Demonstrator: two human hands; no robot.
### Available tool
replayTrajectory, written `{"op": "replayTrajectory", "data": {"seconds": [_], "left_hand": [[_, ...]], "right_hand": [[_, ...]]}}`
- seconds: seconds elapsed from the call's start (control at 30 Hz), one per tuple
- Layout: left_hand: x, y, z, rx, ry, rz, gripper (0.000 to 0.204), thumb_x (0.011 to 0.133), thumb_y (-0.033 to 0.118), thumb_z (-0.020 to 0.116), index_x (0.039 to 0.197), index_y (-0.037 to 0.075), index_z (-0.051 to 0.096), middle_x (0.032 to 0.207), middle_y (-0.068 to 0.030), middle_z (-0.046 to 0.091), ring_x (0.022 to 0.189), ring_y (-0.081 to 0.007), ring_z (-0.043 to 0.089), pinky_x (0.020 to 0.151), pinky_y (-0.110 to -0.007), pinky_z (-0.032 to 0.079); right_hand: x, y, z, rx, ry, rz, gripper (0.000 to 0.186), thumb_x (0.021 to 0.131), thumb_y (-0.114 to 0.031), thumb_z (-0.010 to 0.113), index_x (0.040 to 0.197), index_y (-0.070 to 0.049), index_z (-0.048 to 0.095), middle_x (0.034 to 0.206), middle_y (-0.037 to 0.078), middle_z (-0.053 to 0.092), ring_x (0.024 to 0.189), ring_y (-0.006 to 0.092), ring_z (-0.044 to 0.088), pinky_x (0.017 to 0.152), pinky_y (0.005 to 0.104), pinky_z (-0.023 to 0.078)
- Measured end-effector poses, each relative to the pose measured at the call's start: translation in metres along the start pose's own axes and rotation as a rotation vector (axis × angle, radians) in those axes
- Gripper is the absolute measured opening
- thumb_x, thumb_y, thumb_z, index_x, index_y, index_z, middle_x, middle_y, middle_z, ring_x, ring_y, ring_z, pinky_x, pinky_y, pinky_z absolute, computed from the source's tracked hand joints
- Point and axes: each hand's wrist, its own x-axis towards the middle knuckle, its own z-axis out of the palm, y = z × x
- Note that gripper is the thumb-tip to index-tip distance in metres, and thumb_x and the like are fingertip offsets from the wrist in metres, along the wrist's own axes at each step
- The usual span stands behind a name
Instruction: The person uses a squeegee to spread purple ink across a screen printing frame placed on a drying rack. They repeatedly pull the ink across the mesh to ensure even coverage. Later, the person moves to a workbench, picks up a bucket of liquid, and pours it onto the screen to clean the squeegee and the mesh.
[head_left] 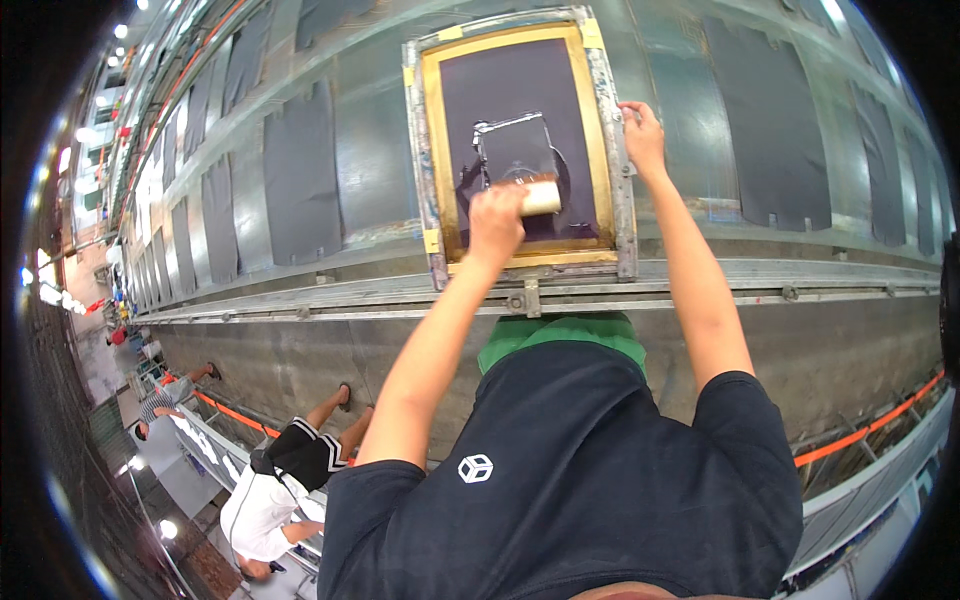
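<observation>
A screen printing frame (605,110) lies on the long table before me, its inner edges lined with yellow tape around dark purple mesh (490,78). Glossy dark ink (515,150) is spread over the middle of the mesh. My left hand (495,222) is closed on a squeegee (541,197) with a pale handle, held low over the near half of the screen. The squeegee's blade is mostly hidden. At the frame's right side, my right hand (643,138) has its fingers curled against the outer edge, gripping it.
Dark fabric panels (770,130) lie flat on the table right of the frame, with more panels (303,175) to the left. A metal rail (700,280) runs along the table's near edge. Behind me at lower left are a person in white (265,500) and an orange bar (235,412).
</observation>
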Motion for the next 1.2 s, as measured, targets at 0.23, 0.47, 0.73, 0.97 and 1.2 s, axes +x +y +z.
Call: {"op": "replayTrajectory", "data": {"seconds": [0.23,0.47,0.73,0.97,1.2], "left_hand": [[-0.052,0.027,-0.023,-0.091,0.0,-0.002,0.045,0.071,-0.005,0.062,0.113,0.009,0.069,0.117,-0.0044,0.071,0.113,-0.0261,0.062,0.096,-0.042,0.047],[-0.093,-0.038,-0.096,-0.106,0.074,-0.188,0.049,0.067,-0.004,0.069,0.114,0.011,0.068,0.12,-0.0066,0.069,0.112,-0.0283,0.062,0.094,-0.041,0.049],[-0.188,-0.249,-0.207,0.009,0.079,-0.281,0.05,0.066,-0.005,0.072,0.115,0.01,0.071,0.12,-0.0085,0.07,0.113,-0.0307,0.064,0.098,-0.04,0.05],[-0.233,-0.347,-0.252,0.025,0.037,-0.23,0.053,0.068,-0.004,0.068,0.119,0.011,0.069,0.123,-0.0058,0.069,0.117,-0.0294,0.062,0.1,-0.041,0.048],[-0.261,-0.347,-0.256,0.034,0.018,-0.136,0.049,0.069,-0.008,0.067,0.113,0.012,0.072,0.118,-0.0037,0.071,0.115,-0.0268,0.064,0.099,-0.04,0.05]], "right_hand": [[0.036,0.01,-0.01,-0.011,0.008,-0.138,0.022,0.097,-0.021,0.057,0.109,-0.008,0.071,0.099,0.015,0.071,0.092,0.0281,0.066,0.084,0.0387,0.049],[-0.034,-0.132,0.073,-0.039,0.004,-0.099,0.023,0.097,-0.023,0.057,0.111,-0.009,0.069,0.086,0.013,0.07,0.08,0.0261,0.065,0.08,0.0383,0.049],[-0.14,-0.196,0.308,0.084,-0.017,-0.111,0.021,0.1,-0.022,0.054,0.111,-0.009,0.067,0.085,0.015,0.069,0.08,0.0263,0.065,0.079,0.0385,0.049],[-0.175,-0.21,0.406,0.11,0.025,-0.088,0.02,0.1,-0.022,0.054,0.11,-0.009,0.066,0.061,0.009,0.056,0.059,0.0213,0.054,0.061,0.0397,0.043],[-0.18,-0.217,0.42,0.025,-0.012,0.033,0.02,0.099,-0.023,0.055,0.11,-0.01,0.066,0.059,0.011,0.055,0.056,0.0234,0.053,0.059,0.0408,0.043]]}}
